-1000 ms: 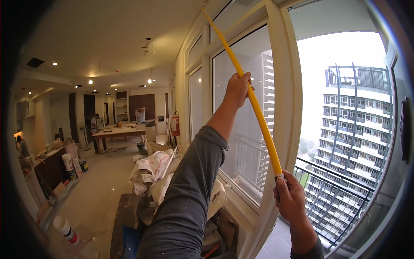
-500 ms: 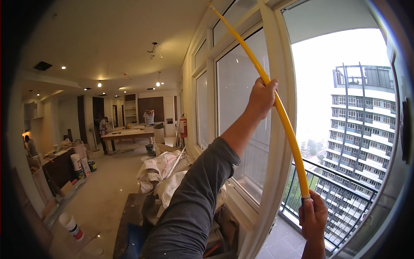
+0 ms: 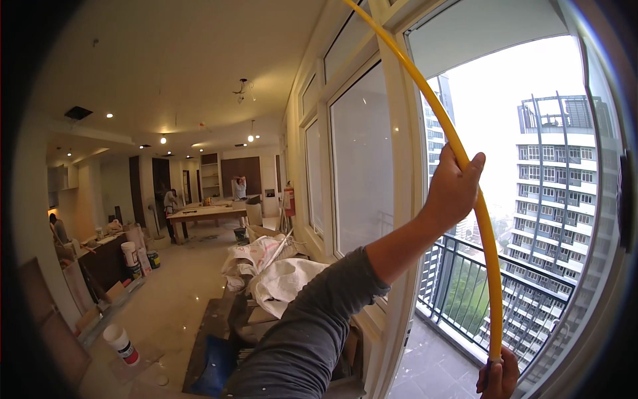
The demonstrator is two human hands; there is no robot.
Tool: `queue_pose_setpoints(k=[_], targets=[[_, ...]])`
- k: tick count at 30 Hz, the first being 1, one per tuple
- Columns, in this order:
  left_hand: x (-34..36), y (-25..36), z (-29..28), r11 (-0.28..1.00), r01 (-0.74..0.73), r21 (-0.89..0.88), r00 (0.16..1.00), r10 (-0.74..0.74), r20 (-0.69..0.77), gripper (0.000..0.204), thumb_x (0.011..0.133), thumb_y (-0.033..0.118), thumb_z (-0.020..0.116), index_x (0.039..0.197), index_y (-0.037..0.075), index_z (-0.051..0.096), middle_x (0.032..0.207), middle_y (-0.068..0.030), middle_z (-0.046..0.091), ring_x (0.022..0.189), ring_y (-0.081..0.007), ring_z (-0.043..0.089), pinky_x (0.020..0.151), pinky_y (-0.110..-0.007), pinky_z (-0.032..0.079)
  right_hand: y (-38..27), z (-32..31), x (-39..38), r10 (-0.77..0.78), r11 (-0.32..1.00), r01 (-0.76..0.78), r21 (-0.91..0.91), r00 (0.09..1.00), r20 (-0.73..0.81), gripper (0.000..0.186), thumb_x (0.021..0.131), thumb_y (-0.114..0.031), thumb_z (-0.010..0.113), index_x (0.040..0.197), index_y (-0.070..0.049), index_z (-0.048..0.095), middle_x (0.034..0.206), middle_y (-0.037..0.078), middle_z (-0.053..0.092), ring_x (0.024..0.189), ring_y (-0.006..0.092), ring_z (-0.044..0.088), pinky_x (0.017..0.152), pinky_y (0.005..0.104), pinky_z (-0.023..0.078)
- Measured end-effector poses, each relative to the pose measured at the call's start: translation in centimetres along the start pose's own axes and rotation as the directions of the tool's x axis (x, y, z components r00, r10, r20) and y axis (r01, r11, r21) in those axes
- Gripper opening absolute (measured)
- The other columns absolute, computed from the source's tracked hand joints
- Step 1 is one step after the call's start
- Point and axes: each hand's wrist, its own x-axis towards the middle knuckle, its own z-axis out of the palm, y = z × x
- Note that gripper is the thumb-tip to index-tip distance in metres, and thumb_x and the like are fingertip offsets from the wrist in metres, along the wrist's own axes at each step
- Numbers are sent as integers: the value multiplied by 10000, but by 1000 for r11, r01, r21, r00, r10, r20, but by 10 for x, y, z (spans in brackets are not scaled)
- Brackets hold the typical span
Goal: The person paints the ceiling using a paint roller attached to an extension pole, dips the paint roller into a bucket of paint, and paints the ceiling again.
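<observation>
A long yellow pole [image 3: 490,266] slants from the lower right up past the top edge of the picture, where its far end is out of view. It looks bowed in this wide view. My left hand [image 3: 457,189] is closed around its middle, thumb and fingers on either side. Lower down, my right hand [image 3: 502,376] grips the pole's bottom end, near a dark piece; part of this hand is cut off by the lower edge. Behind the pole are the pale window frame [image 3: 403,199] and an opening onto a balcony.
A dark balcony railing [image 3: 458,279] stands beyond the opening, with a tall building [image 3: 555,173] outside. White sacks [image 3: 286,282] are heaped below the windows. A white bucket [image 3: 121,344] stands on the floor at left. Farther back are a worktable [image 3: 209,211] and several people.
Both hands have moved right and lower in the picture with the pole, and its top end has left the view. The view has swung slightly, showing more of the balcony.
</observation>
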Motion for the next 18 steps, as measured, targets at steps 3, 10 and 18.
queue_pose_setpoints(k=[3, 10, 18], targets=[[-17, 17, 28, 998, -66, 3, 996, 66, 55, 448, 1031, 355, 572, 1236, -23, 445, 809, -37, 531, 658, -93, 561, 601, -258, 505, -7, -25, -29, 41, 999, -40, 18, 996, -76, 374, 1049, -186, 535, 1343, 44, 533, 738, -4, 525, 588, 53, 459, 487, 200, 370], [-54, 52, 74, 990, -83, -110, 969, 106, 224, 664, 1034, 509, 520, 1328, -62, 354, 857, -55, 508, 730, -84, 525, 621, -234, 483, -25, -64, -79, 65, 997, -57, 56, 987, -147, 405, 1046, -232, 556, 1333, 53, 531, 747, 19, 547, 589, 70, 474, 494, 216, 383], [-43, 46, 61, 989, -143, -36, 987, 146, 71, 548, 1045, 452, 533, 1255, -45, 437, 810, -35, 520, 693, -77, 530, 613, -238, 489, -27, -54, -61, 84, 995, -81, 56, 994, -65, 412, 1041, -218, 573, 1356, 43, 525, 742, 3, 543, 587, 56, 472, 484, 204, 388]])
